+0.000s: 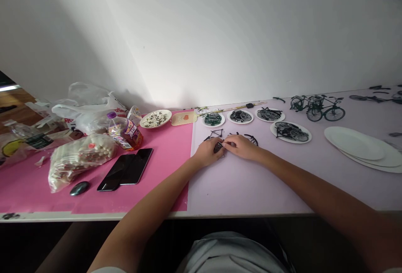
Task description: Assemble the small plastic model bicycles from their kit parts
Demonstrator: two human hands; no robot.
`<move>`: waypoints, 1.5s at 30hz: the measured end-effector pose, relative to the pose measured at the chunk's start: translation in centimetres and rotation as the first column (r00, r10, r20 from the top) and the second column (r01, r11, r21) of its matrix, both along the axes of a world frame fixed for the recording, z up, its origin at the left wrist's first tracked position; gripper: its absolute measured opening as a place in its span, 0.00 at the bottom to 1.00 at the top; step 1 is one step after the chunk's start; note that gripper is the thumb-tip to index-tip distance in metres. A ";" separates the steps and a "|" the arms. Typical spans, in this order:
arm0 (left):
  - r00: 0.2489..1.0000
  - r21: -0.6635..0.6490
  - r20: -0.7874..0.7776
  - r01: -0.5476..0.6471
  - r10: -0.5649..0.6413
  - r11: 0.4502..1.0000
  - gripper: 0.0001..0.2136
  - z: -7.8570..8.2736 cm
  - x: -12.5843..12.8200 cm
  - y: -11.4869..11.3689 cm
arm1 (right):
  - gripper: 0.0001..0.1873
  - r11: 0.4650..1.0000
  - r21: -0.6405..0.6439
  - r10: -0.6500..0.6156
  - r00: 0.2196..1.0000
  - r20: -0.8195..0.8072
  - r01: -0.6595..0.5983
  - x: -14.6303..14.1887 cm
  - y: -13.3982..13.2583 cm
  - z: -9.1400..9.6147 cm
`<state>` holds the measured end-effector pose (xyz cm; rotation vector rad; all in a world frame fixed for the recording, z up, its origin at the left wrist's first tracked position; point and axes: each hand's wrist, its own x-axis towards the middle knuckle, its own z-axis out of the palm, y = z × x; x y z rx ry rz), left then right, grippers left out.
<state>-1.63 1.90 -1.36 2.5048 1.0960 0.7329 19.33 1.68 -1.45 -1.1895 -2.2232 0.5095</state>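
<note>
My left hand (208, 152) is closed around a small dark spoked toy bicycle wheel (217, 147), which shows between the fingers. Pinched fingertips of my right hand (241, 146) meet the left fingers at the wheel's edge; what they grip is too small to make out. Just behind the hands lies a thin dark toy bicycle frame (216, 133). Curved black parts (252, 139) lie partly hidden behind my right hand. Farther back, green parts (212, 119) fill one small white plate, and dark wheels and parts (240, 116) fill others.
Assembled toy bicycles (326, 112) stand at the back right, behind stacked white plates (354, 143). On the pink left side are two phones (136, 167), a computer mouse (79, 188), a bag of white parts (82, 155), a drink bottle (125, 132) and a plate of scraps (156, 119).
</note>
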 end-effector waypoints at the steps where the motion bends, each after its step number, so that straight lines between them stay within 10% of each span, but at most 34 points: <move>1: 1.000 -0.002 0.000 -0.002 0.002 1.000 0.11 0.0 0.0 0.0 | 0.14 1.000 0.001 0.002 1.000 0.000 -0.002 0.0 0.0 0.0; 45: 1.000 0.015 -0.007 -0.002 0.003 1.000 0.11 -0.3 0.0 0.3 | 0.14 1.000 0.012 -0.001 1.000 -0.004 0.001 0.1 0.1 -0.1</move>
